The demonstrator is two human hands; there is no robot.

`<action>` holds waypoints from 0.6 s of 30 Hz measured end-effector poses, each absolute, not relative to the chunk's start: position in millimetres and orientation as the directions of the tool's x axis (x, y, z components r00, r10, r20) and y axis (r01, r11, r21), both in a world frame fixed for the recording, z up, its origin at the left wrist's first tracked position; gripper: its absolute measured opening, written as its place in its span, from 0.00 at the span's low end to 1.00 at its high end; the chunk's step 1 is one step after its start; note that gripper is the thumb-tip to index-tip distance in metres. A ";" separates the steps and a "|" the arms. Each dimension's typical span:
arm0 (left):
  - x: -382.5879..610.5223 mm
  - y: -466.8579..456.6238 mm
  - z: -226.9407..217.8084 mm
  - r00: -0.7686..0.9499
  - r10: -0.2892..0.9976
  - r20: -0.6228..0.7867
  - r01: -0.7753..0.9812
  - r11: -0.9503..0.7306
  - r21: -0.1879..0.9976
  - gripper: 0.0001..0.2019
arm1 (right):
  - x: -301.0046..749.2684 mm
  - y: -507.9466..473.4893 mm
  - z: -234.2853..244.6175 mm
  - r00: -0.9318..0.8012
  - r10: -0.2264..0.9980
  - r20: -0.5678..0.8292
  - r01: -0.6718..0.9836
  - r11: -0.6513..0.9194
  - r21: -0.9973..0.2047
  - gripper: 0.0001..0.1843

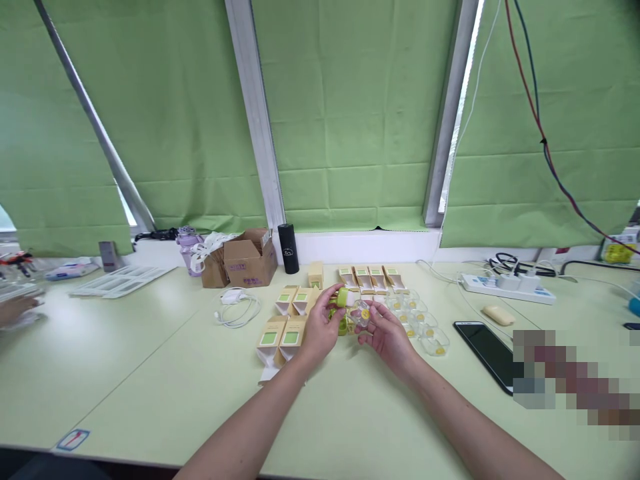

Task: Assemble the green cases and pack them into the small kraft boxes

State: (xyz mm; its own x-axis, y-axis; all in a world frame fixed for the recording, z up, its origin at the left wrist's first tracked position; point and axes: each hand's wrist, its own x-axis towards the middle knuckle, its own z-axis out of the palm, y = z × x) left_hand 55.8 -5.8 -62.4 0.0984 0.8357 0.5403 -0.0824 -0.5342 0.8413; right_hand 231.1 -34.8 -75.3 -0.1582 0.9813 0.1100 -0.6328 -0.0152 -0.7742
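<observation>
My left hand is closed around a small green-capped bottle, held just above the pale green table. My right hand pinches a clear plastic shell with a yellow dot right beside the bottle. Both hands meet at the table's middle. Tan cartons with green labels lie to the left of my hands, and more open cartons stand behind them. Several clear shells with yellow dots lie to the right.
A black phone lies at right, with a power strip and cables behind it. A brown cardboard box, a black flask, a purple bottle and a white charger cable sit toward the back left. Another person's hand shows at far left.
</observation>
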 end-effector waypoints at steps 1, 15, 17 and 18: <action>55.4 -5.6 -62.6 0.112 0.836 0.537 -0.086 -0.530 0.844 0.26 | 231.2 -34.7 -75.2 -0.164 0.980 0.114 -0.636 -0.017 -0.771 0.27; 54.6 -10.0 -58.4 0.202 0.830 0.519 -0.058 -0.519 0.853 0.24 | 232.0 -34.3 -72.6 -0.157 0.978 0.137 -0.637 0.006 -0.771 0.25; 55.0 -11.1 -58.5 0.220 0.826 0.520 -0.052 -0.522 0.851 0.23 | 231.6 -34.5 -72.9 -0.160 0.977 0.138 -0.634 0.005 -0.773 0.26; 55.3 -11.8 -58.3 0.227 0.823 0.520 -0.052 -0.523 0.851 0.23 | 231.4 -34.6 -73.0 -0.161 0.977 0.140 -0.633 0.006 -0.774 0.26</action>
